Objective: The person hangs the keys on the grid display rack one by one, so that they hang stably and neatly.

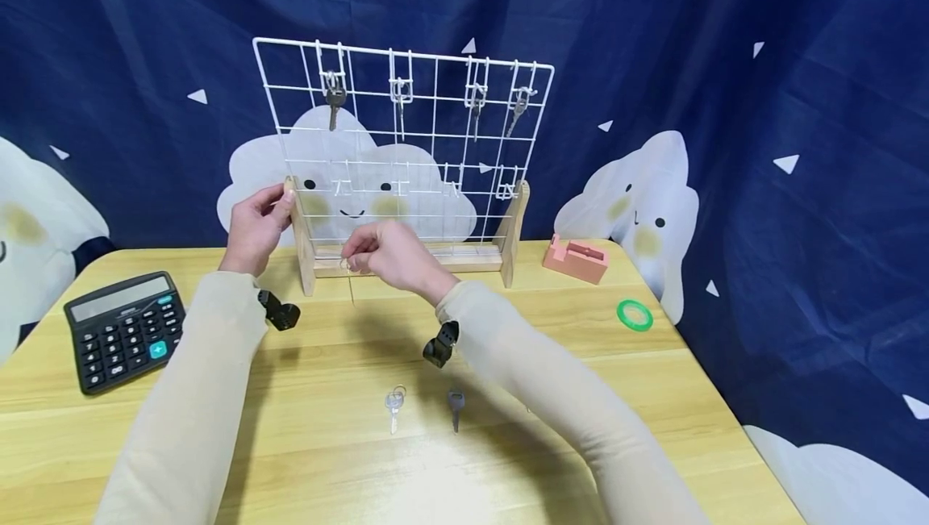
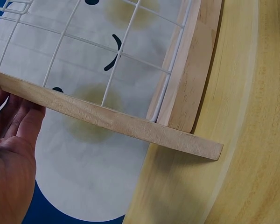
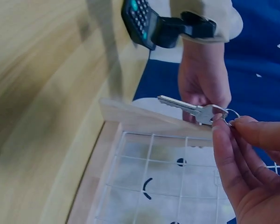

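Observation:
A white wire grid rack (image 1: pixel 406 146) on wooden feet stands at the back of the table, with several keys hung on its top hooks. My left hand (image 1: pixel 256 227) grips the rack's left wooden post (image 1: pixel 299 235); in the left wrist view its fingers (image 2: pixel 14 121) rest against the wood (image 2: pixel 112 121). My right hand (image 1: pixel 388 255) is in front of the rack's lower rail and pinches a silver key (image 3: pixel 191 108) by its ring (image 3: pixel 231 114). Two more keys (image 1: pixel 394 404) (image 1: pixel 456 404) lie on the table near me.
A black calculator (image 1: pixel 123 330) sits at the left of the wooden table (image 1: pixel 327 444). A pink tape dispenser (image 1: pixel 576 259) and a green tape ring (image 1: pixel 635 314) are at the right. A blue cloud-print curtain hangs behind.

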### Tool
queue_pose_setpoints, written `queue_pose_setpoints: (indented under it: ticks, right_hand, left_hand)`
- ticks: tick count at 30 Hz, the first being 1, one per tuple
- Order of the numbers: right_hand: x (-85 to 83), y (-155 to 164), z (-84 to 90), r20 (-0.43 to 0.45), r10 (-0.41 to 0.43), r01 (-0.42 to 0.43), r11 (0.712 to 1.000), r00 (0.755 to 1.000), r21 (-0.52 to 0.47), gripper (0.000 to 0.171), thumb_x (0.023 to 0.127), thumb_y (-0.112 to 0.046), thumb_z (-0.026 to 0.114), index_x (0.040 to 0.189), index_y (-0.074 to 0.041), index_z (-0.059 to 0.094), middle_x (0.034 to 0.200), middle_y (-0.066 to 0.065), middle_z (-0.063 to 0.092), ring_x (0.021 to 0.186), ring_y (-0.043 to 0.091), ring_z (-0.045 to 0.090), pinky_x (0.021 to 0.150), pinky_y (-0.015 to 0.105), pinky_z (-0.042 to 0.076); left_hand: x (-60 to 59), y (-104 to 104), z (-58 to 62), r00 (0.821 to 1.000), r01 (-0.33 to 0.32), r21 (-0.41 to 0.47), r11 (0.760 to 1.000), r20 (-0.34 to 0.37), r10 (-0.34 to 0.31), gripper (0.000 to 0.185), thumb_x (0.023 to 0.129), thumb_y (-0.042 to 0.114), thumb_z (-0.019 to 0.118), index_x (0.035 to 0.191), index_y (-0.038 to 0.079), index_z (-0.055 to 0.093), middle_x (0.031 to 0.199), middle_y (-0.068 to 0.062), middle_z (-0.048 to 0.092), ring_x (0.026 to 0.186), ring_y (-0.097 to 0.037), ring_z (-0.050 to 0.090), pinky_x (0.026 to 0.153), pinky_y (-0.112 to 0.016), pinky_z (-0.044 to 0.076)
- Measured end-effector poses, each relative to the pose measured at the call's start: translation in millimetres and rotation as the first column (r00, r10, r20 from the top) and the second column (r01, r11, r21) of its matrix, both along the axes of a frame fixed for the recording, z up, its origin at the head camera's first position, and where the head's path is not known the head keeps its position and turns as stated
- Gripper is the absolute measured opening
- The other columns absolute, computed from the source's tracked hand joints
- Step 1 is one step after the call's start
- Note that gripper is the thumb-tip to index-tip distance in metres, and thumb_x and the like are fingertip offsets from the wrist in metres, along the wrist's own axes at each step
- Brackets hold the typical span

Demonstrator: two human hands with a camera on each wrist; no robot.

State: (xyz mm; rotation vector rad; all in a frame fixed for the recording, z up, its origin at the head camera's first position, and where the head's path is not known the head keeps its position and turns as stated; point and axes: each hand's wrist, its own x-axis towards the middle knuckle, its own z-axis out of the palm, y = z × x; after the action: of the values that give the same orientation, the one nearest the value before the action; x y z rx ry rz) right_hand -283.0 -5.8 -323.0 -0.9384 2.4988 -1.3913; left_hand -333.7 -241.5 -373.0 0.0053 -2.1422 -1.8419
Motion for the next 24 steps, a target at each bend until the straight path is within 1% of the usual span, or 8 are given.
queue_pose_setpoints:
  ticks: [1,6,8,12,16,19,24]
  right_hand:
    - [-1.8,-0.7,2.4,-0.008,0.003,-0.003,1.0,1.0,-0.014,0.008,0.088,0.007,0.068,0.089,0.001,0.072,0.077,0.002,0.068,0.071,0.016,0.066,0.064,0.023,0.056]
    - [-9.0,-6.1,15.4,-0.073,-0.023,0.018,0.998,0.997,-0.064,0.007,0.089,0.007,0.067,0.089,0.002,0.072,0.077,0.005,0.067,0.071,0.019,0.066,0.063,0.022,0.056]
    - [-11.1,-8.8,19.6,-0.084,-0.051,0.045,0.996,0.995,-0.074,0.008,0.09,0.006,0.067,0.087,-0.001,0.072,0.077,0.003,0.067,0.069,0.015,0.066,0.063,0.021,0.056]
    - [-16.9,-14.6,26.1,-0.051,-0.099,0.094,0.992,0.994,-0.084,0.009,0.091,0.003,0.068,0.087,-0.005,0.071,0.079,0.001,0.068,0.071,0.014,0.067,0.063,0.02,0.056]
    - [-24.6,-19.2,31.5,-0.02,-0.133,0.131,0.988,0.991,-0.079,0.008,0.093,0.002,0.066,0.092,-0.003,0.071,0.083,0.001,0.068,0.077,0.017,0.067,0.065,0.02,0.056]
    - [-30.2,-22.1,34.3,-0.034,-0.155,0.152,0.985,0.987,-0.086,0.007,0.094,0.0,0.064,0.094,-0.003,0.071,0.085,0.002,0.069,0.078,0.017,0.067,0.066,0.02,0.055]
    - [-38.0,-26.6,34.9,-0.074,-0.198,0.19,0.977,0.977,-0.1,0.007,0.095,-0.003,0.065,0.095,-0.004,0.072,0.084,0.0,0.069,0.074,0.01,0.064,0.064,0.017,0.053]
  left_hand:
    - [0.0,0.4,0.0,1.0,0.002,0.004,1.0,0.0,-0.002,0.056,0.1,0.035,0.055,0.143,0.001,0.048,0.126,-0.011,0.054,0.106,-0.011,0.053,0.099,-0.029,0.047]
    - [-0.1,0.8,-0.5,1.0,0.003,-0.002,1.0,-0.002,-0.003,0.057,0.1,0.036,0.055,0.143,0.0,0.048,0.126,-0.011,0.054,0.106,-0.011,0.053,0.099,-0.028,0.047]
    - [-0.1,1.0,-0.9,1.0,0.001,-0.006,1.0,-0.002,-0.001,0.056,0.1,0.036,0.055,0.143,0.0,0.049,0.125,-0.01,0.054,0.105,-0.011,0.053,0.098,-0.028,0.047]
    - [0.6,1.4,-0.1,1.0,-0.001,-0.003,1.0,0.007,0.001,0.056,0.1,0.035,0.054,0.144,0.001,0.048,0.127,-0.012,0.054,0.106,-0.011,0.053,0.099,-0.028,0.047]
    - [1.3,1.5,0.7,1.0,0.002,-0.008,1.0,0.019,-0.002,0.057,0.101,0.036,0.053,0.145,0.001,0.046,0.132,-0.014,0.052,0.11,-0.013,0.053,0.1,-0.029,0.046]
    - [0.9,1.3,0.8,1.0,0.0,-0.016,1.0,0.019,0.0,0.057,0.101,0.036,0.053,0.145,0.001,0.046,0.133,-0.016,0.051,0.111,-0.014,0.053,0.1,-0.028,0.046]
    - [-0.2,1.4,0.2,1.0,0.005,0.002,1.0,0.003,-0.005,0.056,0.1,0.034,0.055,0.144,0.0,0.047,0.131,-0.016,0.052,0.109,-0.012,0.054,0.098,-0.025,0.047]
